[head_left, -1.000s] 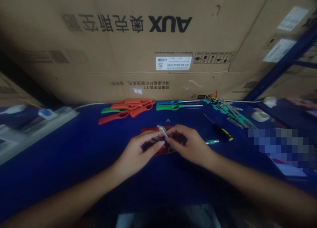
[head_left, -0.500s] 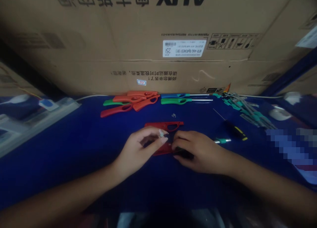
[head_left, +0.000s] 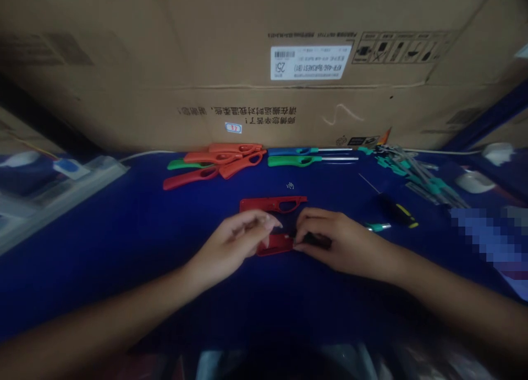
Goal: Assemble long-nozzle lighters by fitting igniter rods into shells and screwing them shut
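A flat red plastic lighter shell (head_left: 273, 205) is laid open-side up on the blue table (head_left: 124, 237), steadied for fitting. Left hand (head_left: 239, 240) pinches a small part, seemingly; right hand (head_left: 334, 240) grips a dark piece at the shell's near edge. Beyond it, spare red and green lighter bodies (head_left: 214, 163).

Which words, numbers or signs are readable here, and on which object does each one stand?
"25": white label on the cardboard box, upside down.
"37": small sticker on the same box.
Upside-down Chinese line: too blurred to read.
Handling symbols: too small to read.
The hands and the red parts show no text.
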`<state>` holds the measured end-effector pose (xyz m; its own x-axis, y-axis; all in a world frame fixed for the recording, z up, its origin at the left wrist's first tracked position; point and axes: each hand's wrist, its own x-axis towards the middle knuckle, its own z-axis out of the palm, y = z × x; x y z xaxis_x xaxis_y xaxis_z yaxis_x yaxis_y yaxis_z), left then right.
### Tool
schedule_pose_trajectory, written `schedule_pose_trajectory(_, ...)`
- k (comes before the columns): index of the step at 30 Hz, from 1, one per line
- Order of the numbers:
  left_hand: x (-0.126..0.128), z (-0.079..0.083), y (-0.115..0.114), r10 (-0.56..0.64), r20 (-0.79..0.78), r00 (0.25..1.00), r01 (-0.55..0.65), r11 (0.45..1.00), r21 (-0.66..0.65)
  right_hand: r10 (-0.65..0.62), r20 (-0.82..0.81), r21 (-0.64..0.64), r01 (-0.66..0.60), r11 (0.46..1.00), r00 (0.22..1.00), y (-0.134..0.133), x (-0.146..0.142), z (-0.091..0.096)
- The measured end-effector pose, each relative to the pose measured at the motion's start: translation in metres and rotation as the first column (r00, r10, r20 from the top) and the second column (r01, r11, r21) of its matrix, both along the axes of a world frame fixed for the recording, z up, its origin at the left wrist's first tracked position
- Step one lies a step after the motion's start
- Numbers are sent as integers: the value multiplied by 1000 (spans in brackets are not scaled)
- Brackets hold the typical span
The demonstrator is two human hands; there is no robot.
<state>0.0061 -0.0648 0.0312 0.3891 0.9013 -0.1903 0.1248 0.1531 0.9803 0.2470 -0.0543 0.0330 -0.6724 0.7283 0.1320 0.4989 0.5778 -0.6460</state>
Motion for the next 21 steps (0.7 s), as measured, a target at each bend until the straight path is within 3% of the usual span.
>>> schedule_pose_trajectory(4,-1,-4,1,-19,29,999,19,1000,-14,-172,-130,-255,134,958,977,4,-2,3)
schedule_pose_trajectory(7,-2,-4,0,-12,22,1000,13,1000,-27,-275,-185,-514,146,845,943,8,-2,3)
schedule_pose_trajectory(9,-2,-3,0,-21,41,999,22,999,-42,-302,-224,-614,106,782,927,11,-2,1)
schedule_pose_trajectory(11,-1,-2,-1,-41,87,995,47,997,-67,-309,-263,-655,66,753,914,13,-3,-2)
schedule_pose_trajectory(15,1,-1,-1,-77,175,982,100,987,-128,-286,-317,-664,4,747,904,13,-4,-6)
schedule_pose_trajectory(21,1,2,-1,-101,176,979,122,986,-112,-256,-317,-684,-34,728,913,10,-5,-2)
